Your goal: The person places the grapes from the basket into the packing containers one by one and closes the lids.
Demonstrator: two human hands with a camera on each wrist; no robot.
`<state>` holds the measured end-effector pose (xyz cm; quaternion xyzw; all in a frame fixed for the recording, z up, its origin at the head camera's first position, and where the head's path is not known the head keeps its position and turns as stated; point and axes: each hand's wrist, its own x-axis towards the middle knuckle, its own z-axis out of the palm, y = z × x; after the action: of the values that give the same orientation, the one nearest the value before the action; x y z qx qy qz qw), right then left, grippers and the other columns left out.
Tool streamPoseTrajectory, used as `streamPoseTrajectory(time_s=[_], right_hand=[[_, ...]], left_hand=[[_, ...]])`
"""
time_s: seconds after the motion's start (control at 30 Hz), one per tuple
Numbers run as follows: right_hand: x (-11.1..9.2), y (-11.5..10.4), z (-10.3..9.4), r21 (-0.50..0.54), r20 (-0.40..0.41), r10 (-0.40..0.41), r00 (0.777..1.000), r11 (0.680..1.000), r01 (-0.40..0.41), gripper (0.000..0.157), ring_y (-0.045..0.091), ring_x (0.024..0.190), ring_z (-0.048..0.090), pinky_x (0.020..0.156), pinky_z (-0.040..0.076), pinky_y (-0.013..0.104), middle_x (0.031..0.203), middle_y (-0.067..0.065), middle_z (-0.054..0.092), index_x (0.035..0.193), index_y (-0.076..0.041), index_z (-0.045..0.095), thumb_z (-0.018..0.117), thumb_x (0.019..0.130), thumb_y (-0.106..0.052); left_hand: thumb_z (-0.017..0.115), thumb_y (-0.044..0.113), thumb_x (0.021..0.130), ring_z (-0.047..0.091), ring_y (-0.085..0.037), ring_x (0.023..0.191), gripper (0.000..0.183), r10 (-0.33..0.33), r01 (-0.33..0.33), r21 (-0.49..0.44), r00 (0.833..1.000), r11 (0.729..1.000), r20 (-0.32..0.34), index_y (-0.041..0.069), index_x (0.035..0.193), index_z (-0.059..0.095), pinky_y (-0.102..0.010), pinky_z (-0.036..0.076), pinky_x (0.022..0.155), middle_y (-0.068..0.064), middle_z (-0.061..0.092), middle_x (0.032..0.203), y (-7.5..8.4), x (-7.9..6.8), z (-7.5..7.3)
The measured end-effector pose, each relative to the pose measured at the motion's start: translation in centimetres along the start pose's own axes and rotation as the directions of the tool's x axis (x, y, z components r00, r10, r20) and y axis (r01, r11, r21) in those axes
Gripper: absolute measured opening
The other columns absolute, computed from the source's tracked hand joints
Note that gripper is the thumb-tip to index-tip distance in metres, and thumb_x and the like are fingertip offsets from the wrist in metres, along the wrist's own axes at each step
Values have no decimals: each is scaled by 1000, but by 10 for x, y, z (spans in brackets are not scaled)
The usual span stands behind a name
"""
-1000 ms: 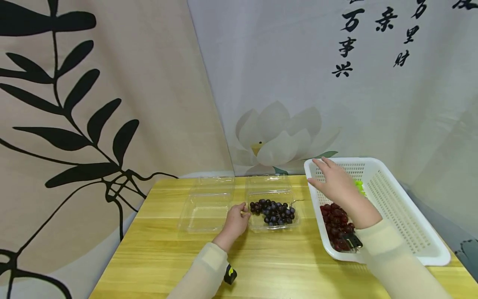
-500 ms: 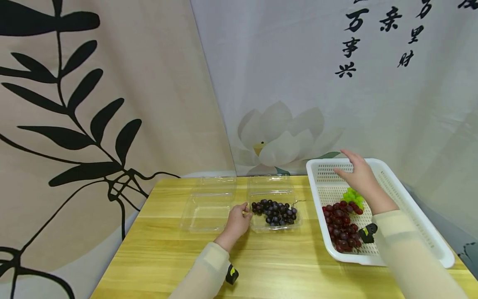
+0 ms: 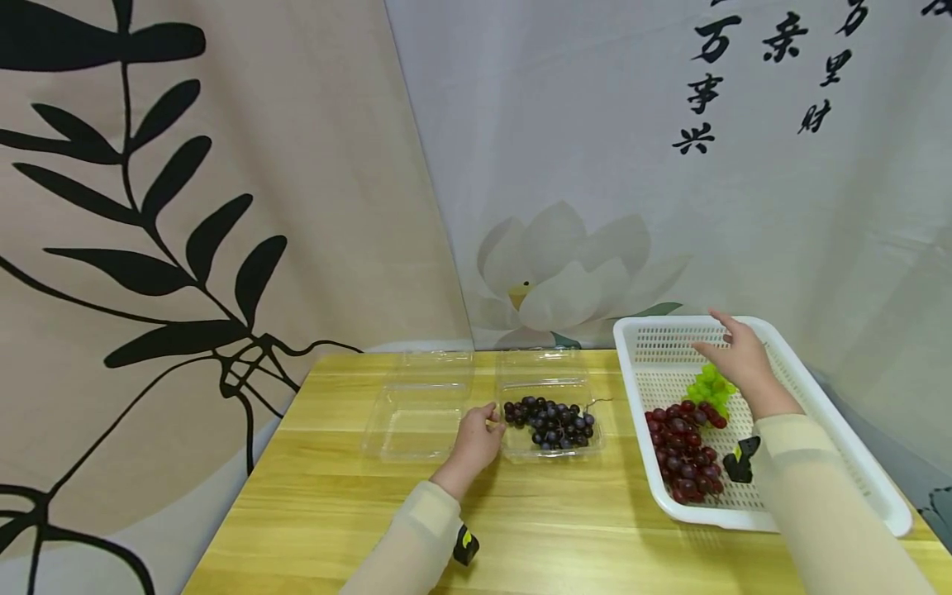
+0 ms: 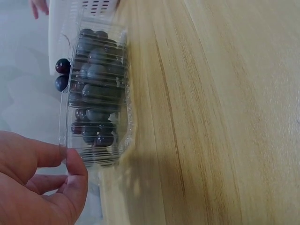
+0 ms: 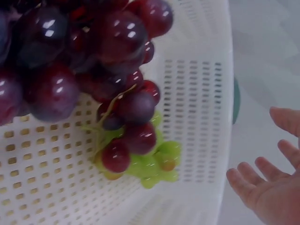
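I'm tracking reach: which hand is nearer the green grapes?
Right. The right hand is close by the green grapes; the left hand is far to their left, pinching a clear container.

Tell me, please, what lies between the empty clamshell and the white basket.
The head view shows the left hand and the clamshell of black grapes it pinches.

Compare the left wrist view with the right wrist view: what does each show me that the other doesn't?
Only the left wrist view shows the left hand, pinching the edge of the clear box, and the dark grapes.

Only the right wrist view shows the red grapes and green grapes.

Both share the white basket and the right hand, each just partly seen at the top of the left wrist view.
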<state>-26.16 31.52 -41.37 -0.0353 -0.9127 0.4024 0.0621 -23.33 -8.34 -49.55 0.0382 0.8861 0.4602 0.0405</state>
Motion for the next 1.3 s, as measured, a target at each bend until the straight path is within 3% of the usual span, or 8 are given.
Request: streamPoseTrajectory(time_s=[0.4, 0.73, 0.8, 0.93, 1.0, 1.1, 1.17, 1.3], right_hand=[[-6, 39, 2, 73, 97, 204, 974, 975, -211, 73, 60, 129, 16, 100, 28, 69, 148, 39, 5, 149, 3, 4, 44, 99, -33], [-8, 51, 10, 136, 166, 342, 925, 921, -365, 81, 59, 131, 18, 103, 28, 66, 148, 38, 0, 148, 4, -3, 45, 97, -37], [-9, 53, 12, 128, 174, 382, 908, 905, -405, 85, 58, 130, 21, 102, 31, 65, 149, 38, 0, 148, 5, -4, 46, 96, -40], [-9, 60, 17, 176, 212, 473, 855, 842, -510, 92, 54, 132, 23, 101, 38, 57, 150, 36, -1, 147, 6, -10, 47, 94, -44], [-9, 61, 18, 194, 246, 495, 834, 817, -542, 91, 48, 121, 38, 92, 46, 48, 149, 36, 5, 147, 7, -7, 47, 94, -43], [-9, 60, 20, 192, 292, 479, 828, 819, -541, 86, 32, 99, 44, 73, 45, 34, 144, 35, 18, 146, 11, 1, 47, 95, -42], [-12, 54, 19, 185, 312, 450, 837, 835, -518, 80, 29, 96, 44, 72, 44, 33, 141, 34, 23, 145, 12, 10, 47, 96, -39], [-10, 55, 22, 193, 318, 420, 850, 849, -492, 80, 46, 122, 35, 91, 44, 49, 147, 36, 14, 147, 8, 5, 50, 96, -33]], left_hand=[[58, 2, 92, 49, -11, 69, 50, -6, 6, -9, 1000, 1000, 14, -8, 138, 41, -21, 43, 52, -12, 56, 106, 0, 2, -1], [56, 2, 93, 50, -13, 74, 50, 8, -7, -24, 999, 1000, 38, -9, 138, 40, -22, 42, 55, -15, 56, 107, -2, 2, -2], [56, 2, 93, 50, -12, 73, 50, 4, -3, -29, 999, 1000, 39, -9, 139, 40, -21, 43, 55, -15, 56, 107, -2, 3, -2], [56, 1, 92, 49, -12, 72, 50, 8, -7, -35, 999, 999, 32, -10, 138, 40, -21, 42, 54, -15, 56, 107, -2, 2, -2], [57, 0, 92, 49, -12, 71, 50, 15, -13, -37, 999, 999, 30, -11, 138, 40, -21, 42, 54, -16, 57, 106, -2, 2, -2], [57, 0, 92, 48, -12, 70, 50, 11, -10, -40, 999, 999, 31, -11, 138, 40, -20, 41, 53, -17, 56, 107, -1, 1, -1], [57, 0, 92, 48, -12, 70, 50, 9, -8, -40, 1000, 999, 30, -10, 138, 40, -20, 41, 53, -17, 56, 107, -1, 2, -1], [57, 2, 92, 48, -11, 71, 50, 3, -2, -34, 1000, 999, 29, -9, 138, 40, -20, 41, 54, -15, 56, 107, -2, 2, -1]])
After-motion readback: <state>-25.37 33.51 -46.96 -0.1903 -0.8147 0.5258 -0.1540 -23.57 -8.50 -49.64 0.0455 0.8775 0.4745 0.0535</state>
